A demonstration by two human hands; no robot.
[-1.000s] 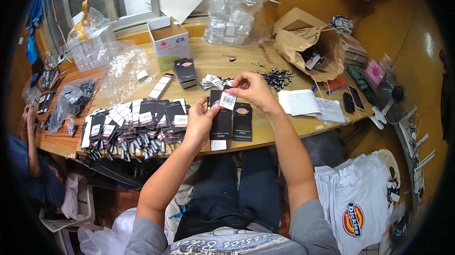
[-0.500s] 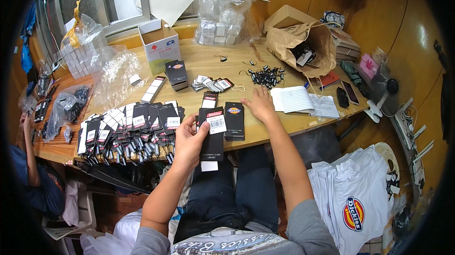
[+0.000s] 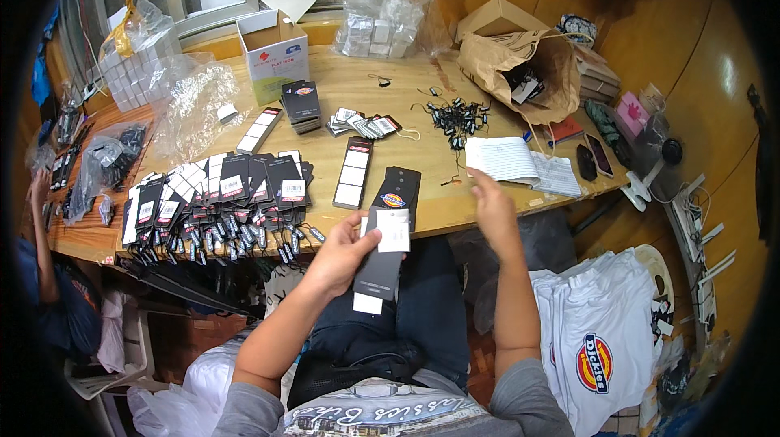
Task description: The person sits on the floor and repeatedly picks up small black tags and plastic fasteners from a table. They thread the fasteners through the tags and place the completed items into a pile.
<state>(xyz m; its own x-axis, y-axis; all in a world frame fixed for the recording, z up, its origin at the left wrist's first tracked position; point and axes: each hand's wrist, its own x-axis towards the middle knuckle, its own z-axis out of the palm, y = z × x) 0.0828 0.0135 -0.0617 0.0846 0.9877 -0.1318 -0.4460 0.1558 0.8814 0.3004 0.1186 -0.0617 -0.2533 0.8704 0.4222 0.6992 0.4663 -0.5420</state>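
My left hand (image 3: 345, 254) grips black hang tags (image 3: 378, 274) bearing a white barcode sticker, tilted over my lap at the table's front edge. Just beyond them lies a stack of black tags (image 3: 398, 185) with a colored logo. My right hand (image 3: 494, 205) is raised right of that stack, thumb and finger pinched at a small black string fastener (image 3: 453, 182). More black string fasteners (image 3: 459, 118) lie heaped farther back. A long tag with white stickers (image 3: 353, 173) rests left of the stack. At the left, many black tags with strings attached (image 3: 227, 201) spread along the edge.
An open notebook (image 3: 500, 162) and two phones (image 3: 600, 157) lie at the right. Behind stand a brown paper bag (image 3: 561, 71), a small carton (image 3: 272, 59) and a stack of black tags (image 3: 302, 108). White shirts (image 3: 601, 307) hang low right. Another person's arm (image 3: 41, 234) shows far left.
My right hand has drawn back toward me from the fastener heap, bringing one string fastener. My left hand has moved nearer and rightward with its tags. The view has shifted slightly.
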